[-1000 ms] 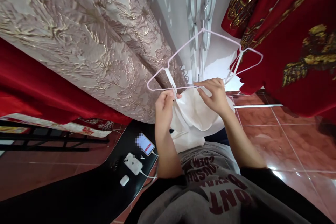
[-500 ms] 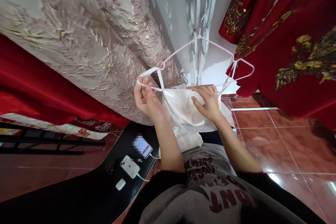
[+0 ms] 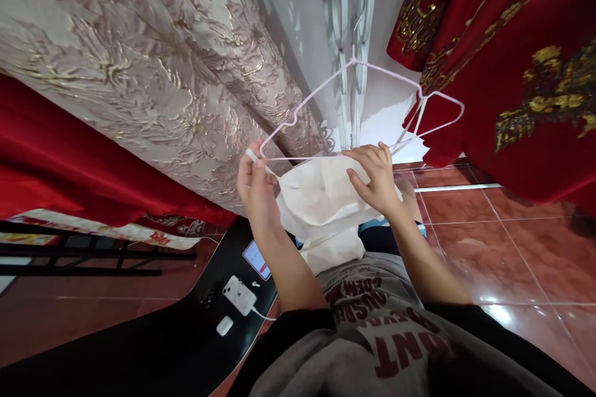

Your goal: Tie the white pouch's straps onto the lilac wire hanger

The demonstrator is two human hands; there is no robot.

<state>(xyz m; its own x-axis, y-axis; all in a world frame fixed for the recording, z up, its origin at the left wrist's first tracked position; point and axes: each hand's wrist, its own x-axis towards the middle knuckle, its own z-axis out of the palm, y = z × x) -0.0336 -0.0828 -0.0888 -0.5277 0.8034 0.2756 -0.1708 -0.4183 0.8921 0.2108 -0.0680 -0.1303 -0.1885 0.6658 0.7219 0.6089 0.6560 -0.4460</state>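
A pink wire hanger (image 3: 325, 82) hangs by its hook, with a white strappy garment (image 3: 321, 192) below its lower bar. My left hand (image 3: 256, 183), at the hanger's left corner, pinches a white strap (image 3: 252, 154) of the garment between bent fingers; this strap is off the hanger's left arm. The other strap (image 3: 420, 113) loops over the notch on the right. My right hand (image 3: 375, 177) rests at the lower bar and the garment's top edge, fingers stretched out and thumb apart. Its fingertips partly cover the bar.
A beige floral brocade cloth (image 3: 153, 62) hangs on the left and a red gold-trimmed cloth (image 3: 521, 62) on the right. White metal bars (image 3: 344, 74) stand behind the hanger. On a black bench (image 3: 153, 347) lie a phone (image 3: 239, 295), another lit phone (image 3: 257, 259) and a white case (image 3: 224, 325).
The left strap has come off the hanger's notch and past its left corner, held in my left hand. The hanger's left arm is bare now. My right hand has barely moved.
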